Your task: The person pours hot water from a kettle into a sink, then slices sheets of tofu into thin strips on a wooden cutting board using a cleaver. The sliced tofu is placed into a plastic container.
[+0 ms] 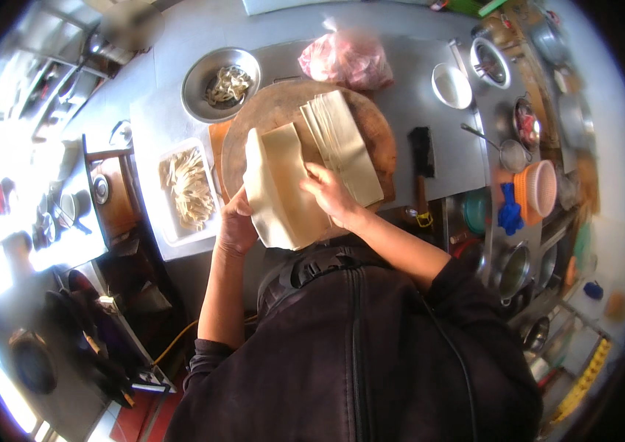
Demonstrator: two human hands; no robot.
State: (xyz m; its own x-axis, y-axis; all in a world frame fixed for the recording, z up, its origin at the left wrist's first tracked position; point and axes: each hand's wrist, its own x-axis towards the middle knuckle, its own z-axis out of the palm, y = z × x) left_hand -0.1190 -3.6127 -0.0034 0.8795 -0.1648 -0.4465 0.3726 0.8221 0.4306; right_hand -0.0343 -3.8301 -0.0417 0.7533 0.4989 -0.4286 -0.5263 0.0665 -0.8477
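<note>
My left hand grips the left edge of a pale, flexible sheet, likely tofu skin, which is bent up along its left side. On the sheet's right part my right hand pinches near the edge with thumb and fingers. Beneath lies a round wooden chopping block. A stack of similar folded sheets rests on the block, just beyond my right hand. Left of the block, a white tray holds cut strips. More strips lie in a steel bowl at the back.
A cleaver with a dark blade lies right of the block. Behind the block sits a plastic bag of pinkish contents. A white bowl, a strainer, an orange basket and blue gloves are farther right.
</note>
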